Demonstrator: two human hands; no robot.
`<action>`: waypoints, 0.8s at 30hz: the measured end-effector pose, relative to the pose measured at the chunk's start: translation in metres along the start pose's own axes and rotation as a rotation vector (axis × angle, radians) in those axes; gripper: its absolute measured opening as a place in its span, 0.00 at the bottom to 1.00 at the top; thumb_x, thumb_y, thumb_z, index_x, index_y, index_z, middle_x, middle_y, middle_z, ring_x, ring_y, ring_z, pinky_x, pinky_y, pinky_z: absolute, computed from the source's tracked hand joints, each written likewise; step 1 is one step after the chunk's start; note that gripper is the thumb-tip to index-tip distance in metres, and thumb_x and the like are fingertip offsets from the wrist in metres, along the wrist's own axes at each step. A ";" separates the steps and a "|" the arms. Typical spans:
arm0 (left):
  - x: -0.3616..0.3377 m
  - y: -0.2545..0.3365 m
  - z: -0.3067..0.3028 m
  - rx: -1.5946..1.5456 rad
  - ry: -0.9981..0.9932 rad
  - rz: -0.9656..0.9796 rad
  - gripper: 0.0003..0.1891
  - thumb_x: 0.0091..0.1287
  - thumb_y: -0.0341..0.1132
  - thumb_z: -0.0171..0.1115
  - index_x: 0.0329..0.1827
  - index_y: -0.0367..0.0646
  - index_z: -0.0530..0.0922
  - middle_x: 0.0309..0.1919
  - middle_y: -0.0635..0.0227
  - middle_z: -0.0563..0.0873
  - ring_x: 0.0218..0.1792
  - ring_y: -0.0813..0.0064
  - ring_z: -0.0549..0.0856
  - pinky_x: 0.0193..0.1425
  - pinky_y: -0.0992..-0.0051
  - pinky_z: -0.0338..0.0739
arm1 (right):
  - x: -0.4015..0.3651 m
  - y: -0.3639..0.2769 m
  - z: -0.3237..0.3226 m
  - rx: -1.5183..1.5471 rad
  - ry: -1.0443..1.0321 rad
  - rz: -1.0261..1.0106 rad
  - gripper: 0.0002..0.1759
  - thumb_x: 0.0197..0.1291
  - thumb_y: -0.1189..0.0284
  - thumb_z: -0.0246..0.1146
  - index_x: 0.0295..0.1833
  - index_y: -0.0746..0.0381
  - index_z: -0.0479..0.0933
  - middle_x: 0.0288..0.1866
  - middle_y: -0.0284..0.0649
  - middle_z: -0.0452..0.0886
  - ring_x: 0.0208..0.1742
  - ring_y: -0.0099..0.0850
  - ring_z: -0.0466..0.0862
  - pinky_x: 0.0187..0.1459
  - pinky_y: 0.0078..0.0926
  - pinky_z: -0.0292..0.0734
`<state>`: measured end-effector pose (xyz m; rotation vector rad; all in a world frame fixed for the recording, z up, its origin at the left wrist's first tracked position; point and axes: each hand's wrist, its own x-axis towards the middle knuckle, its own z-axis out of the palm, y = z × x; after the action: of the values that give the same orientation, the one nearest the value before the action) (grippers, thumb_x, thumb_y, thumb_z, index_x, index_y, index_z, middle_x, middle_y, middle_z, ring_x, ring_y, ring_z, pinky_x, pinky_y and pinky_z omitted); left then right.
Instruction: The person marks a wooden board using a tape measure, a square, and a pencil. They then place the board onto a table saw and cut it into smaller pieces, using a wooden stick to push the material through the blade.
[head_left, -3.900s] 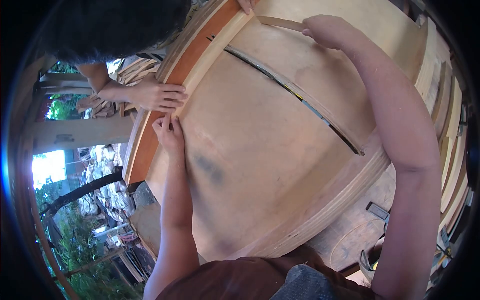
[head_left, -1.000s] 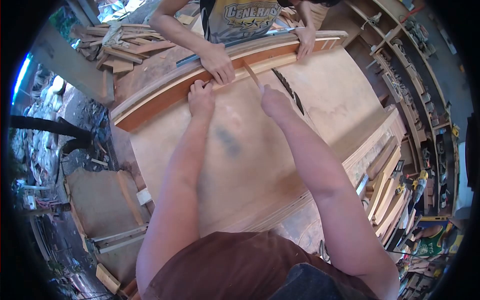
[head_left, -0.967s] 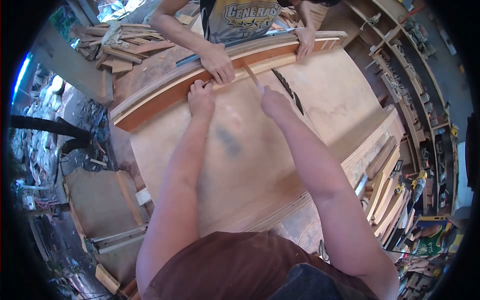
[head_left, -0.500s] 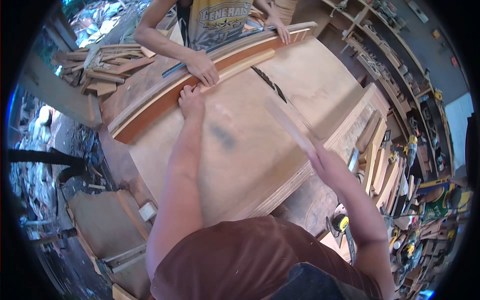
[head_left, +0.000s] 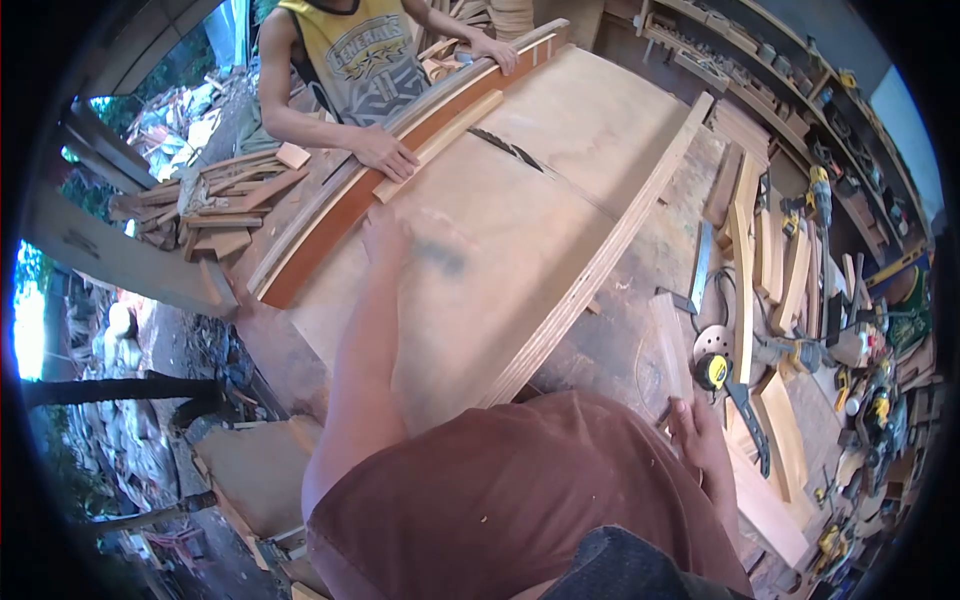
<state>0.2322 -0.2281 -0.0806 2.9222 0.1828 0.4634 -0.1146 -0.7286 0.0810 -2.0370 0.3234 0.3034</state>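
Observation:
My right hand [head_left: 703, 445] is low on the right, closed around a pale wooden strip [head_left: 672, 345] that points up over the bench. My left hand [head_left: 385, 238], smeared by motion, is over the plywood panel [head_left: 480, 270] just below the near end of a narrow wooden strip [head_left: 440, 145]. That strip lies along a long curved wooden piece [head_left: 330, 240] with a reddish-brown face. Across the panel, a co-worker's hand [head_left: 387, 152] rests on the strip and the curved piece, and their other hand [head_left: 495, 52] touches the curved piece farther along.
A dark slotted blade-like strip [head_left: 507, 150] lies in the panel. On the bench to my right are a yellow tape measure [head_left: 713, 371], a square [head_left: 700, 265], wood offcuts [head_left: 742, 270] and power tools. Scrap wood [head_left: 225, 205] is piled at left; shelves [head_left: 740, 85] stand at back right.
My right hand has drawn the wooden strip from over the panel down and right, toward my side. My left hand has come slightly back from the narrow strip's end. The view has shifted rightward.

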 end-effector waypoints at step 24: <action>-0.265 -0.003 -0.148 -0.071 -0.193 -0.100 0.29 0.60 0.45 0.71 0.66 0.53 0.77 0.72 0.42 0.67 0.72 0.43 0.67 0.74 0.54 0.65 | 0.050 0.032 0.033 0.021 -0.486 -0.354 0.18 0.78 0.58 0.48 0.43 0.62 0.70 0.24 0.32 0.74 0.23 0.24 0.76 0.31 0.27 0.73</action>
<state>-0.0656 -0.2412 -0.0206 2.8499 0.2781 0.1671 -0.0815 -0.7184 0.0224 -1.8842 -0.3291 0.5517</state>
